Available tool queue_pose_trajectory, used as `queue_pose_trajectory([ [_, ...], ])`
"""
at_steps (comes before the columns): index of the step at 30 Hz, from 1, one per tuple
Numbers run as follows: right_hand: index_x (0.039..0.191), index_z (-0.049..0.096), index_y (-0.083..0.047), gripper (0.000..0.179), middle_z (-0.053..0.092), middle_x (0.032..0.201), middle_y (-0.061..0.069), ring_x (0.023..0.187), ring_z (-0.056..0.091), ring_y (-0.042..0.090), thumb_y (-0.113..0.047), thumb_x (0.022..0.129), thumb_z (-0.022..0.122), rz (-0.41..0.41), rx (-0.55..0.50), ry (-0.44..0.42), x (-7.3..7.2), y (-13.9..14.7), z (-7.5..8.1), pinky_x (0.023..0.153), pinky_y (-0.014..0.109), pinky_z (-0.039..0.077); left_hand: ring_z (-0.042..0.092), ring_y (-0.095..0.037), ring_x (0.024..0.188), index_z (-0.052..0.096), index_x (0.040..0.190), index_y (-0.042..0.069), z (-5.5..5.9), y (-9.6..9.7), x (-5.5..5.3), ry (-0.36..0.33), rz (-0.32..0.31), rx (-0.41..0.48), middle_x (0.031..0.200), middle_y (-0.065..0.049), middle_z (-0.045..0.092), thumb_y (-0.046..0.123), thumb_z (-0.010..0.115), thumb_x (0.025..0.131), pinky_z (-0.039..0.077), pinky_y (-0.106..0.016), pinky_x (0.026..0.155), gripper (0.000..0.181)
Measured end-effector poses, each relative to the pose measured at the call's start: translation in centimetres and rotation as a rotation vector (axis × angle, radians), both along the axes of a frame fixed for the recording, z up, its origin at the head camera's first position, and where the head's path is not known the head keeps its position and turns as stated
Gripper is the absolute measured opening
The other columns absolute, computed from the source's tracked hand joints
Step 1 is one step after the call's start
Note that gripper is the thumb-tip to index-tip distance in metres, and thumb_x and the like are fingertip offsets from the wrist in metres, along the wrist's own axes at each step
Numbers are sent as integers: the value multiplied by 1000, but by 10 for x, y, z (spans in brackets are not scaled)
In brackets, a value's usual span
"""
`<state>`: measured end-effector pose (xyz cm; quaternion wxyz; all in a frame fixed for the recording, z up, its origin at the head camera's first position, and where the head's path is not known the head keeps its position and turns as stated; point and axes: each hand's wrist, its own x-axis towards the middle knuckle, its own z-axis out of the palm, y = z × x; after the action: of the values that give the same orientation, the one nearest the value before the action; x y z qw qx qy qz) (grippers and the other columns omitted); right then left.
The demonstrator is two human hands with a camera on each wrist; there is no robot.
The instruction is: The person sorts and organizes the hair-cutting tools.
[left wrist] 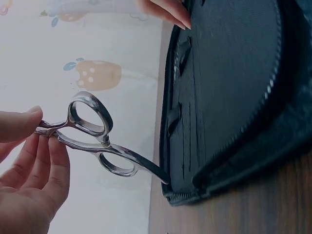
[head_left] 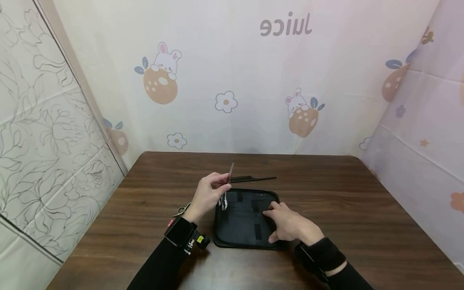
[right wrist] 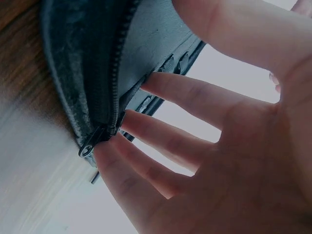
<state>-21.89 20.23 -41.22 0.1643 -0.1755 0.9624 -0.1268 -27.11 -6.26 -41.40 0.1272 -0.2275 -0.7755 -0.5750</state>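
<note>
My left hand [head_left: 210, 193] pinches a pair of silver hairdressing scissors [left wrist: 87, 124] near the base of the blades. In the head view the blades point up and the finger rings hang over the left edge of an open black zip case [head_left: 239, 225]. That case lies on the table, its inside showing flat loops and slots. My right hand [head_left: 293, 223] rests at the case's right side, its fingers spread. Fingertips [right wrist: 109, 151] touch the zipped edge by the zip pull [right wrist: 90, 141] in the right wrist view.
A black tail comb [head_left: 253, 179] lies behind the case on the brown wooden table [head_left: 326, 181]. Another metal finger ring [head_left: 181, 210] shows beside my left wrist, the rest of it hidden. A printed curtain [head_left: 235, 60] hangs behind the table.
</note>
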Motion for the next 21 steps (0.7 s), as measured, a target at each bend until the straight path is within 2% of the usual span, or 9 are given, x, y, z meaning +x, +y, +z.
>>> queue_pose_trajectory([
  [3,139,62,-8,73,50,128,4,114,46,23,-24,75,92,11,4,5,0,0,0,86,43,50,65,-19,86,73,122,2,1,-2,-2,20,-1,-74,100,-9,68,-1,73,92,52,-25,74,30],
  [8,137,63,-7,72,52,123,2,111,46,22,-24,74,93,28,9,21,0,-1,1,88,42,49,63,-13,81,74,123,4,5,-3,-2,42,-3,-214,97,-3,66,0,72,93,51,-25,70,30],
  [15,136,63,-4,73,52,119,3,108,46,23,-23,73,93,39,16,17,-3,-2,4,87,45,48,61,-12,81,73,122,3,7,-1,-3,52,-26,-308,97,-2,65,-2,73,92,51,-25,70,31],
  [21,135,62,-2,75,53,120,6,110,48,26,-23,72,94,41,37,12,-5,-3,5,88,49,49,60,-14,79,71,124,-1,4,0,-7,81,-49,-392,96,-5,63,-4,71,92,51,-26,71,32],
])
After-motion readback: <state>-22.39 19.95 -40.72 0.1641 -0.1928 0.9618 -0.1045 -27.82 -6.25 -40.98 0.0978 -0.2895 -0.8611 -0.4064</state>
